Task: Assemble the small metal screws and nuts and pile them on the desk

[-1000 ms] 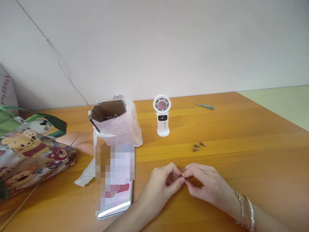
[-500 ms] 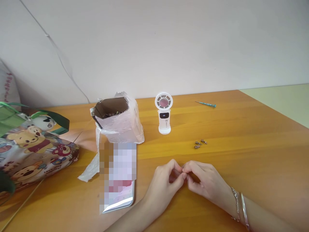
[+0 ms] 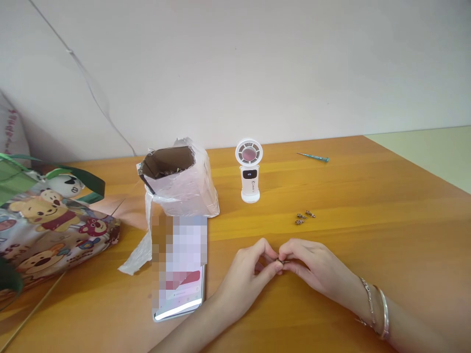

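Note:
My left hand [image 3: 246, 280] and my right hand [image 3: 312, 267] meet above the wooden table, fingertips together. Between them they pinch a small metal screw-like part [image 3: 283, 262], mostly hidden by my fingers. Just beyond my hands, several similar brass-coloured screw-like parts [image 3: 302, 218] lie in a small group on the table. My right hand is the nearer one to that group, but does not touch it. A smartphone [image 3: 178, 310], its screen partly pixelated, lies to the left of my left hand.
A plastic-wrapped cardboard box [image 3: 179, 189] holding small metal parts stands at the back. Nearby are a white handheld fan [image 3: 249, 169] and a teal-handled screwdriver [image 3: 312, 157]. A cartoon-printed tote bag [image 3: 47, 228] lies at the left. The table's [image 3: 368, 206] back edge meets a wall.
My fingers have shifted slightly around the small metal part, which now shows between my fingertips. My right wrist has turned a little, and the view has moved slightly.

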